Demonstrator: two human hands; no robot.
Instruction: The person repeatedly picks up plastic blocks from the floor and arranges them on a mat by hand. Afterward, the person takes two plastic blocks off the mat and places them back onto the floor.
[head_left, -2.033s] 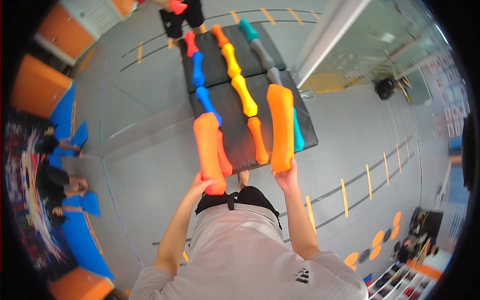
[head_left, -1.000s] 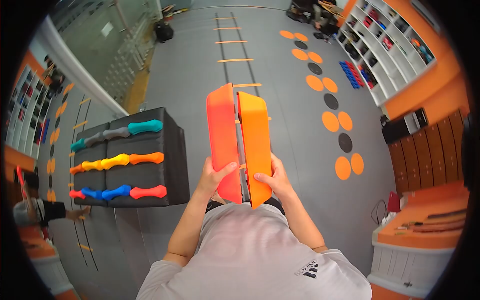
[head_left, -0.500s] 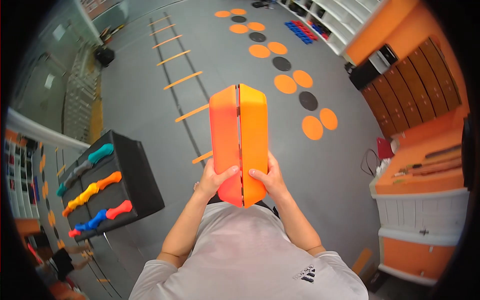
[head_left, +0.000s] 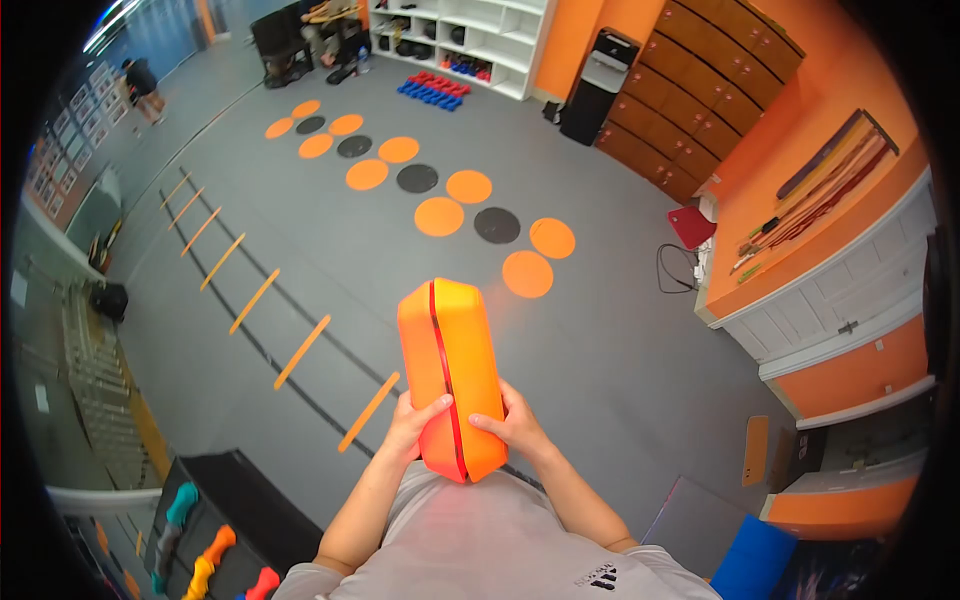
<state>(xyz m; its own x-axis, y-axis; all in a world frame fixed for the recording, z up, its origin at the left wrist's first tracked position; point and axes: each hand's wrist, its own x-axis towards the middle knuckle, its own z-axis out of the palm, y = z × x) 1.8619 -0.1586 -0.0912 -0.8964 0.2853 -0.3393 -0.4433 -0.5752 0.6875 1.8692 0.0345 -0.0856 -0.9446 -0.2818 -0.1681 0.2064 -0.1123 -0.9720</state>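
Observation:
Two long blocks are held upright in front of my body, pressed side by side with a thin dark red seam between them. My left hand (head_left: 413, 425) is closed round the lower left side of the red-orange block (head_left: 424, 370). On the other side, my right hand (head_left: 512, 421) grips the lower part of the yellow-orange block (head_left: 468, 360). Both thumbs lie on the front faces, while most of the other fingers are hidden behind the blocks.
A black padded bench (head_left: 240, 510) with coloured dumbbell shapes stands at the lower left. An agility ladder (head_left: 300, 352) and orange and black discs (head_left: 440, 217) lie on the floor. White shelves (head_left: 497, 45), brown cabinets (head_left: 680, 90) and an orange counter (head_left: 800, 230) stand beyond. People are at the upper left.
The two blocks, first apart, have come together in my hands. The view has turned right, away from the bench, which has shifted to the lower left.

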